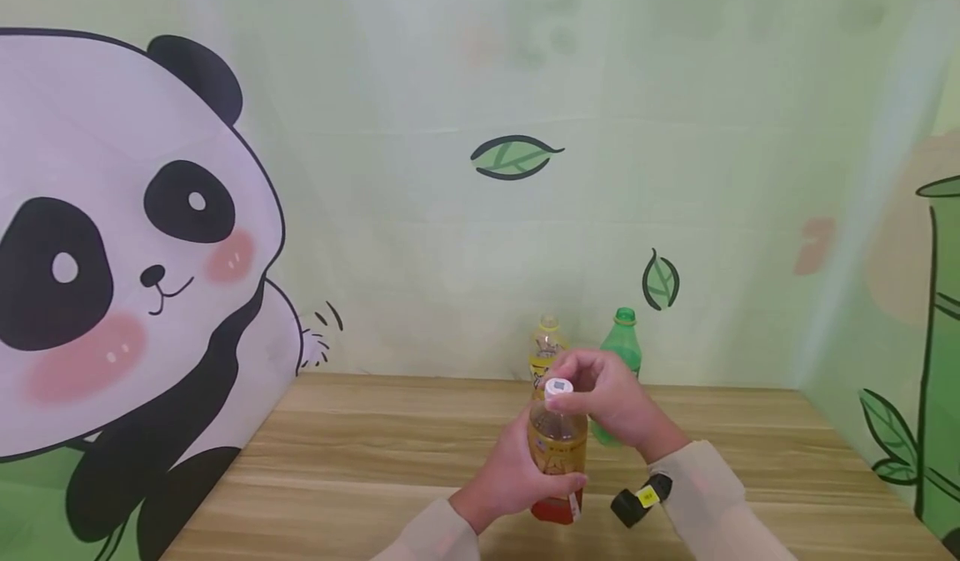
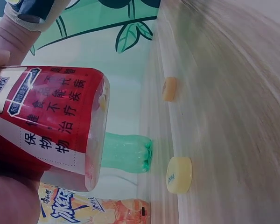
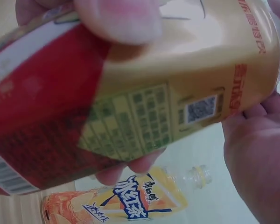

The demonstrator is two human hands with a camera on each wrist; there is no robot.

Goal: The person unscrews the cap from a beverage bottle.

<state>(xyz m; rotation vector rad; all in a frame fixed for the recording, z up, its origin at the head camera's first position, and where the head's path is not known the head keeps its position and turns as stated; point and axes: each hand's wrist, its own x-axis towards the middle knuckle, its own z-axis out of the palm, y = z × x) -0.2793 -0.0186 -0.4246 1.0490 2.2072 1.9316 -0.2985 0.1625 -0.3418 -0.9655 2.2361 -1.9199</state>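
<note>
A drink bottle (image 1: 557,465) with a gold and red label stands slightly tilted over the table, and its white cap (image 1: 558,387) sits at the mouth. My left hand (image 1: 504,473) grips the bottle round its body, thumb across the front. At the top, my right hand (image 1: 611,398) pinches the white cap between thumb and fingers. Behind the hands is an iced tea bottle (image 3: 144,196) with a yellow and orange label, uncapped in the right wrist view. Beside it, partly hidden, a green bottle (image 1: 624,344) stands without a cap.
In the left wrist view, a yellow cap (image 2: 179,175) and an orange cap (image 2: 169,88) lie on the wooden table (image 1: 375,444). A printed cloth backdrop (image 1: 420,252) with a panda and leaves rises behind the table. A black wrist camera (image 1: 641,498) sits by the right sleeve.
</note>
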